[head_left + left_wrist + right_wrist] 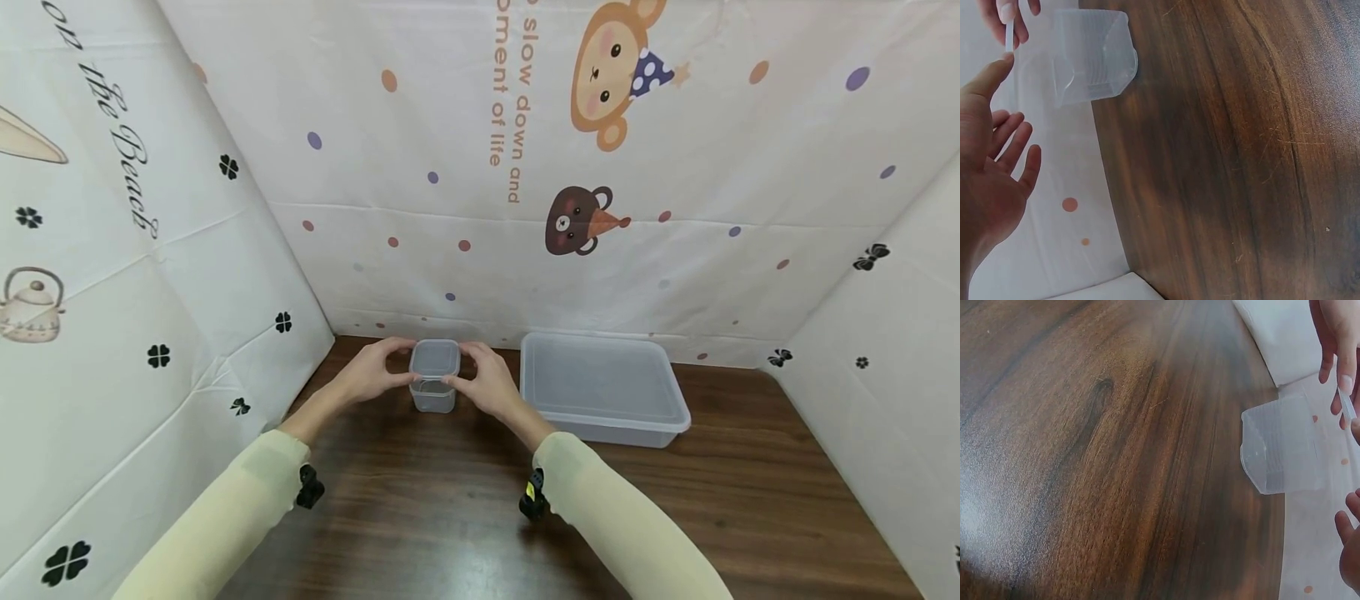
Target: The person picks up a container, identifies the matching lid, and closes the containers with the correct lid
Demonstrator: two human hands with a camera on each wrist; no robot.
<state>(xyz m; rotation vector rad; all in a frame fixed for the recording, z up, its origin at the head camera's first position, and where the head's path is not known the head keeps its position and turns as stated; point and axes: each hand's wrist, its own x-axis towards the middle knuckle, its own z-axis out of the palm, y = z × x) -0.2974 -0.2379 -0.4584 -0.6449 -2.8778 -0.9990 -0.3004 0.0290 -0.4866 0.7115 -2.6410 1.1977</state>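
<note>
Both hands hold a small clear square lid (435, 358) by its opposite sides. My left hand (369, 372) pinches its left edge; my right hand (489, 383) pinches the right edge. Below the lid stands a small clear plastic container (433, 402) on the brown table. From the left wrist view, the lid (1009, 37) shows edge-on, apart from the container (1094, 56). Fine parallel lines cross the container (1282, 447) in the right wrist view; whether these are several nested tubs I cannot tell. The other fingers spread loosely behind the lid.
To the right, near the back wall, a large flat translucent box (603, 383) with a lid sits on the wood-grain table (465, 508). White printed cloth (420, 192) forms walls at the back, left and right.
</note>
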